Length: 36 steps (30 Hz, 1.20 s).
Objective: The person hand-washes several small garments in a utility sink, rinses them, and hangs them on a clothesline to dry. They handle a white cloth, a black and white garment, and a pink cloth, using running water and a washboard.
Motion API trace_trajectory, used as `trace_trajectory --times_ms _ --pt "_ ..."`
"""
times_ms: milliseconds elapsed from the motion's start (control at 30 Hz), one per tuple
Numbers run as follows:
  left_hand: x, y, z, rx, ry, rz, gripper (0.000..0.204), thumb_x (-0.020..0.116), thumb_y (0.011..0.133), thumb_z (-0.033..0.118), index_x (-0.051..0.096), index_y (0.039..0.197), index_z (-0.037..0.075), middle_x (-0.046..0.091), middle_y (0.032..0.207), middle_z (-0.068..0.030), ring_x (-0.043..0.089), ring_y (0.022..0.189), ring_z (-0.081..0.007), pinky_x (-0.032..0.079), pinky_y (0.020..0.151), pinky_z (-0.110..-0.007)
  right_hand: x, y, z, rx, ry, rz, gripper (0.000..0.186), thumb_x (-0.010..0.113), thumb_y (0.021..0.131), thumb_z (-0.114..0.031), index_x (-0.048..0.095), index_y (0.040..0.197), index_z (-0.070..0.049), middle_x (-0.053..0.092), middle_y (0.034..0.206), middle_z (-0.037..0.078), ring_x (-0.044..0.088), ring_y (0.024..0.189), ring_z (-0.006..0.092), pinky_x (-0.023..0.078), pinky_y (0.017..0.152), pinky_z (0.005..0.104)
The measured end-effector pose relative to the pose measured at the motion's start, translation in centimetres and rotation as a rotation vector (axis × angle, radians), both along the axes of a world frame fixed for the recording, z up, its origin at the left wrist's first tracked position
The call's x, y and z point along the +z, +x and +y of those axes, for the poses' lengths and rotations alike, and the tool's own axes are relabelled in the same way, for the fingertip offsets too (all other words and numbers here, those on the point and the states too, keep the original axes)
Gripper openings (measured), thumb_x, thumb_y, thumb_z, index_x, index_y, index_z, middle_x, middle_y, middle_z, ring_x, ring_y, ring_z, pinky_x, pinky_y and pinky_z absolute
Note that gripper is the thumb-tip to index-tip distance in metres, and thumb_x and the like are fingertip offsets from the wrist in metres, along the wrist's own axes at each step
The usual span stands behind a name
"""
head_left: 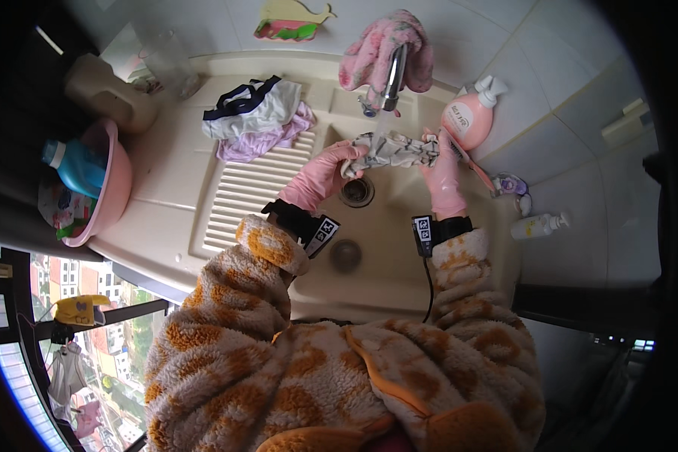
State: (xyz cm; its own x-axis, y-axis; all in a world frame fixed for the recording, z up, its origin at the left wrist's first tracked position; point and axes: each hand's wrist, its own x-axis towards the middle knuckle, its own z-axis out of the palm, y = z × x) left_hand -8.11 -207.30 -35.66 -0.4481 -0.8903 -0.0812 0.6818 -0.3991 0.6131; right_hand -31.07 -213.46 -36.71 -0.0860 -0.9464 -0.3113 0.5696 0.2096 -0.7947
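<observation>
Pink basin (119, 184) with blue bottle (80, 169) inside, patterned cloth (399, 153) in grip of left hand (322, 175) and right hand (444, 177).

Daylight, bright at window (117, 339), lower left; outdoor scene pale. Sink (388, 275) evenly lit, shadows soft. Highlights on chrome faucet (395, 79). Patterned cloth (399, 153) readable, fine detail soft. Area beyond sink, lower right, near black, save small bright glint. Fisheye: corners black, counter (154, 177) and wall tiles (572, 162) bending, bluish fringe at lower-left rim.
</observation>
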Motion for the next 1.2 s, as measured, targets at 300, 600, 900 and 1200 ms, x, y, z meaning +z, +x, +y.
trace_trajectory --times_ms 300,600,900,1200 --pt "-0.3 -0.8 -0.2 0.395 0.089 0.022 0.035 0.049 0.089 0.014 0.053 0.122 0.005 0.059 0.116 -0.0056 0.054 0.105 -0.0181 0.043 0.090 -0.037 -0.2 1.8 1.3 -0.038 -0.025 -0.176 0.035 0.053 0.093 -0.036 0.060 0.102 -0.003 0.061 0.089 0.006 0.059 0.082 0.0178 0.049 0.079 0.0358" --pt "-2.5 -3.0 -2.3 0.362 0.221 0.233 0.040 0.048 0.093 0.046 0.055 0.111 0.012 0.059 0.096 -0.0051 0.057 0.086 -0.0221 0.050 0.075 -0.035 2.0 10.2 6.5 0.491 -0.543 0.471 0.047 0.056 0.088 -0.007 0.042 0.132 -0.010 0.051 0.118 0.006 0.048 0.109 0.0156 0.040 0.094 0.0299" --pt "-4.9 -3.5 -3.3 0.477 0.369 -0.079 0.042 0.040 0.096 0.041 0.057 0.104 0.003 0.061 0.093 -0.0086 0.056 0.080 -0.0210 0.048 0.073 -0.034 0.8 10.3 5.4 0.313 -0.560 1.125 0.023 0.056 0.090 -0.023 0.053 0.099 -0.002 0.060 0.087 0.018 0.059 0.082 0.0357 0.046 0.076 0.0392" --pt "0.4 -1.3 -0.8 0.302 0.221 -0.133 0.044 0.056 0.085 0.051 0.062 0.101 0.010 0.066 0.093 -0.0040 0.063 0.079 -0.0171 0.051 0.069 -0.031 0.8 4.8 0.3 0.154 0.000 -0.050 0.034 0.049 0.094 -0.039 0.059 0.090 -0.007 0.061 0.083 0.003 0.056 0.070 0.0136 0.046 0.062 0.0299"
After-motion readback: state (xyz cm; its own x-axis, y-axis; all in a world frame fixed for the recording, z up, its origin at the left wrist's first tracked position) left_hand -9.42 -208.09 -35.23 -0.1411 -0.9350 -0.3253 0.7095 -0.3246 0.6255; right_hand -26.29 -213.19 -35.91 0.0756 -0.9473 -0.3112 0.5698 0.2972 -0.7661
